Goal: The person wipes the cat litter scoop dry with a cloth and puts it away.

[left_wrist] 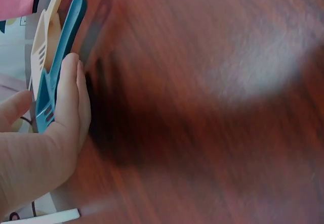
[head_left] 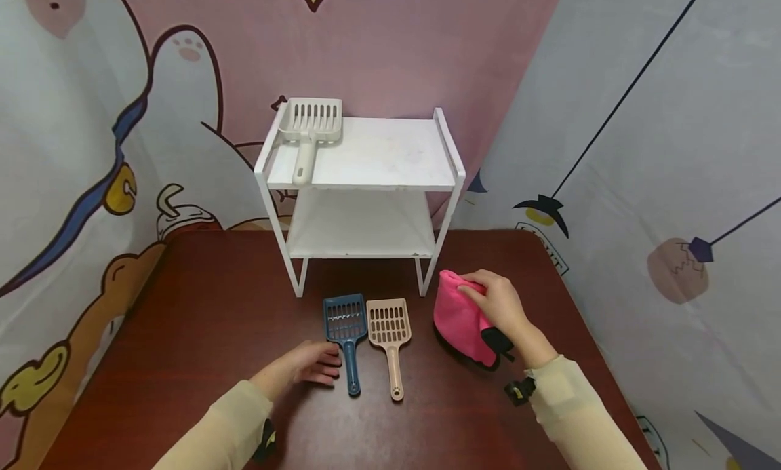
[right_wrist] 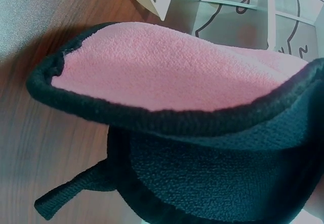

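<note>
- Head: left hand (head_left: 310, 364) sits just left of the blue scoop (head_left: 348, 344), by its handle; fingers extended, a little apart, nothing gripped.
- Blue scoop lies on the brown table (head_left: 213, 307), handle toward the person; beige scoop (head_left: 392, 346) just right of it, same orientation.
- Right hand (head_left: 497, 304) pinches the top of the pink cloth piece (head_left: 457, 317), thumb and fingers clamped on it, right of both scoops, in front of the white shelf's (head_left: 390, 151) right side. Can't tell if its lower edge bears on the table.
- White scoop (head_left: 309, 141) on the shelf's top tier, left end, handle forward.
- Left wrist: fingers straight and together beside the blue scoop, thumb apart. Contact unclear. Beige scoop behind; bit of pink cloth top left.
- Right wrist: pink cloth fills the middle, black edging, dark panel below, black tab sticking out left. Fingers hidden here.
</note>
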A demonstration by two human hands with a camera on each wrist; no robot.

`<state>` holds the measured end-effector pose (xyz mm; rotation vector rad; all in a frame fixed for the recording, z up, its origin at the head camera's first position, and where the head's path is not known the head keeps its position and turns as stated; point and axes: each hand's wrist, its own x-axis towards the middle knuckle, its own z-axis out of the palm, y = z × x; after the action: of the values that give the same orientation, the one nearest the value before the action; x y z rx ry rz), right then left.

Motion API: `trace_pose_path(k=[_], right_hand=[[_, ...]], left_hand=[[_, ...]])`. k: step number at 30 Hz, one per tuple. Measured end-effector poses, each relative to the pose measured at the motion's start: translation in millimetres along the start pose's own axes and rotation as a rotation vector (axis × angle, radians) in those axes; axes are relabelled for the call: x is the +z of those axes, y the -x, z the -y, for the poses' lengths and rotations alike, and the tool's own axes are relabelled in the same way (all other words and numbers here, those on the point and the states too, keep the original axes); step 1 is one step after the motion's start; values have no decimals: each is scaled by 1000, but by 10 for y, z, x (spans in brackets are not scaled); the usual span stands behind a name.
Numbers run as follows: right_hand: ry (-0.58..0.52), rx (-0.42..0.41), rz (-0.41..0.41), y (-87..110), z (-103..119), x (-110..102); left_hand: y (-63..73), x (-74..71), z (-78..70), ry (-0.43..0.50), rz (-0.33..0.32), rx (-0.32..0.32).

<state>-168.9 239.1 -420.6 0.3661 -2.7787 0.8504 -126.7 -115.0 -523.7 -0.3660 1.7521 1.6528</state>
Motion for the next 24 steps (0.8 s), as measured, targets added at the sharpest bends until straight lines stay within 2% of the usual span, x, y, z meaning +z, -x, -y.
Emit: trace_pose_path(k=[5,10,14,17,24], right_hand=[[0,-4,-2,7,16,12],[4,-11,-3,-9,21,21],[8,-14,-8,-9,14,29],[12,-17,-8,-3,12,32],[16,-13,-7,-4,11,30]], left_hand=[[-13,73,80,-1,22,-15],[-37,54,73,9,47,-20],[-66,63,72,35,33,-23],[-80,97,84,49,44,-17],[-62,125,79,79,64,40]])
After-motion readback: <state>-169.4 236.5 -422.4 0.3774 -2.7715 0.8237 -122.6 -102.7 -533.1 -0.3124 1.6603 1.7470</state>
